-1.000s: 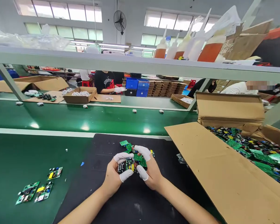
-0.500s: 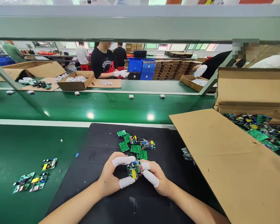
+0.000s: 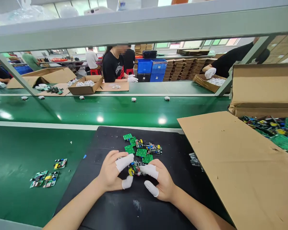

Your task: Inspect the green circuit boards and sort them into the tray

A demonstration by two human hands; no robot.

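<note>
A small circuit board [image 3: 134,169] with a yellow part is between my two hands, above the black mat [image 3: 105,210]. My left hand [image 3: 114,172] grips its left side between covered index finger and thumb. White covers sit on those fingertips. My right hand [image 3: 159,180] touches the board's upper right with a covered finger, while its covered thumb stands apart below. Just beyond my hands lie several green circuit boards [image 3: 141,153], some with their flat side up, and others with components up [image 3: 155,148].
Three boards [image 3: 51,179] lie on the green surface at left. A cardboard flap [image 3: 232,159] slopes in at right, beside a box full of boards [image 3: 276,126]. Ahead, white pieces [image 3: 133,99] sit on a green belt; co-workers stand beyond. A metal beam [image 3: 144,30] crosses above.
The board has been tipped, so its component face no longer faces up flat. My right thumb has come away from it. The view has shifted slightly left.
</note>
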